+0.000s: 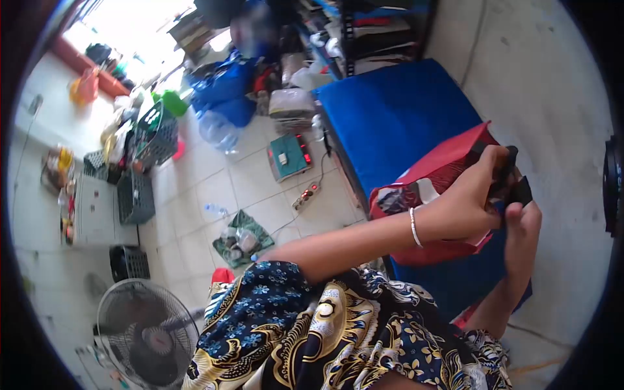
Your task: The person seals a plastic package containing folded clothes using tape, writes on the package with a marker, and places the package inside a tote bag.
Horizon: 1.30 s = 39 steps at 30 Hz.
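A red bag (432, 159) rests on a surface covered in blue cloth (390, 97), with dark, patterned folded material (452, 174) showing at its opening. My left hand (460, 203), a white bracelet on its wrist, reaches across the bag, its fingers curled round a dark item (520, 192). From the other side my right hand (524, 237) grips the same item, its thumb pressed against it. What the item is cannot be made out, since the fingers cover most of it. Both hands are close together above the bag's right end.
A plain wall (552, 130) runs close to my right. A standing fan (149, 338) is at the lower left. On the tiled floor lie a power strip (305, 195), a green scale-like box (289, 158) and a green bag (242, 239). Baskets (135, 198) stand along the left.
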### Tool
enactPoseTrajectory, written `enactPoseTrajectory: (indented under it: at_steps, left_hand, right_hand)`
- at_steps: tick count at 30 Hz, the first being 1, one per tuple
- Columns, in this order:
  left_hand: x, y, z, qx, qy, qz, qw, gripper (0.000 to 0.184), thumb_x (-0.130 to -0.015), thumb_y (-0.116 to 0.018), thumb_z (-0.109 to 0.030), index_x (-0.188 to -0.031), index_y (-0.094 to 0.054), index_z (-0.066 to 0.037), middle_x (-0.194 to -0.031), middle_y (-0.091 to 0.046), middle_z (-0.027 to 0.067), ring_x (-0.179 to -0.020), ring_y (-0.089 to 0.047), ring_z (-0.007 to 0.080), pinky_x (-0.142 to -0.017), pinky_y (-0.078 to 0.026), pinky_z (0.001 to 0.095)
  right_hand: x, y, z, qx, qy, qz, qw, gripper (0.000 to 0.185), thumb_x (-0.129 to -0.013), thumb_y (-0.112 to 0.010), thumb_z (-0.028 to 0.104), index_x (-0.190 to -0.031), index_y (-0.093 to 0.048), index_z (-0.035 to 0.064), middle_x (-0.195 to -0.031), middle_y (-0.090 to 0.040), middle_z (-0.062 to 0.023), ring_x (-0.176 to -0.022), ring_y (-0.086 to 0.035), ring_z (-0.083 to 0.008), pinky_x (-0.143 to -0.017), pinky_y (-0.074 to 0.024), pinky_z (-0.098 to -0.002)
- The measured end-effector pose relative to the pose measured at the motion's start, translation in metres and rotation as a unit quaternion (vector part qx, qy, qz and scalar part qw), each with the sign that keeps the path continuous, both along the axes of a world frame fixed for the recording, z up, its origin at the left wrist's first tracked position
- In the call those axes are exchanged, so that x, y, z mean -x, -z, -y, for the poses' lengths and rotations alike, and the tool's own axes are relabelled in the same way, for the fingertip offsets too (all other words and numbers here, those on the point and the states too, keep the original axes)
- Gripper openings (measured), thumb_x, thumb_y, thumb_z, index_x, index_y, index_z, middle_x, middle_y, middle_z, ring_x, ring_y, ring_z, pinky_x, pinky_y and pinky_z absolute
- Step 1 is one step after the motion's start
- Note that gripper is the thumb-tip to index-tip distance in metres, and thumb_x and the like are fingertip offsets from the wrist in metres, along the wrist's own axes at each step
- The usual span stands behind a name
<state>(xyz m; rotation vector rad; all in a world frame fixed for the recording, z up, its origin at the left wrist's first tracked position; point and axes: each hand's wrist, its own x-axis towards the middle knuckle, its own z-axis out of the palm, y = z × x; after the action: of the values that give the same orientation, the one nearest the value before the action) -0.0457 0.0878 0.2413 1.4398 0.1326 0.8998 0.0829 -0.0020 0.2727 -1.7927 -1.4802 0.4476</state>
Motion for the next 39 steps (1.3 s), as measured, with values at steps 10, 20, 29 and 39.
enactPoseTrajectory:
  at_steps: [10, 20, 29, 39]
  left_hand:
    - [0.161, -0.019, 0.009, 0.092, -0.083, 0.086, 0.988, 0.071, -0.067, -0.067, -0.009, -0.125, -0.030, 0.005, -0.122, -0.040, 0.0148, -0.121, -0.039, 0.0208, -0.103, -0.027, 0.0297]
    - [0.247, 0.020, -0.040, 0.237, -0.076, 0.058, 0.967, 0.070, -0.062, -0.082, -0.017, -0.111, -0.034, 0.001, -0.108, -0.048, 0.0142, -0.111, -0.051, 0.0213, -0.095, -0.039, 0.0312]
    - [0.322, 0.014, -0.105, 0.317, -0.196, 0.087, 0.924, 0.053, -0.072, -0.072, 0.000, -0.108, -0.033, 0.000, -0.108, -0.058, 0.0169, -0.100, -0.056, 0.0162, -0.087, -0.045, 0.0275]
    - [0.414, 0.000, -0.158, 0.351, -0.332, 0.120, 0.867, 0.041, -0.074, -0.048, -0.006, -0.110, -0.031, 0.003, -0.114, -0.053, 0.0280, -0.111, -0.053, 0.0307, -0.100, -0.037, 0.0371]
  right_hand:
    - [0.154, -0.054, -0.052, -0.105, -0.161, 0.037, 0.981, 0.097, -0.072, -0.040, 0.078, -0.120, -0.052, -0.0052, -0.108, -0.060, -0.0177, -0.099, -0.058, -0.0246, -0.085, -0.0455, -0.0333]
    - [0.255, -0.040, -0.107, -0.186, -0.265, 0.048, 0.945, 0.105, -0.063, -0.045, 0.078, -0.121, -0.050, -0.0086, -0.119, -0.056, -0.0221, -0.102, -0.060, -0.0290, -0.084, -0.0470, -0.0336]
    - [0.289, -0.023, -0.218, -0.243, -0.511, 0.126, 0.814, 0.091, -0.065, -0.063, 0.059, -0.119, -0.048, -0.0121, -0.118, -0.055, -0.0228, -0.098, -0.061, -0.0335, -0.082, -0.0484, -0.0356]
    - [0.372, -0.003, -0.313, -0.278, -0.542, 0.060, 0.791, 0.063, -0.072, -0.072, 0.035, -0.114, -0.055, -0.0084, -0.110, -0.060, -0.0219, -0.093, -0.064, -0.0317, -0.078, -0.0505, -0.0347]
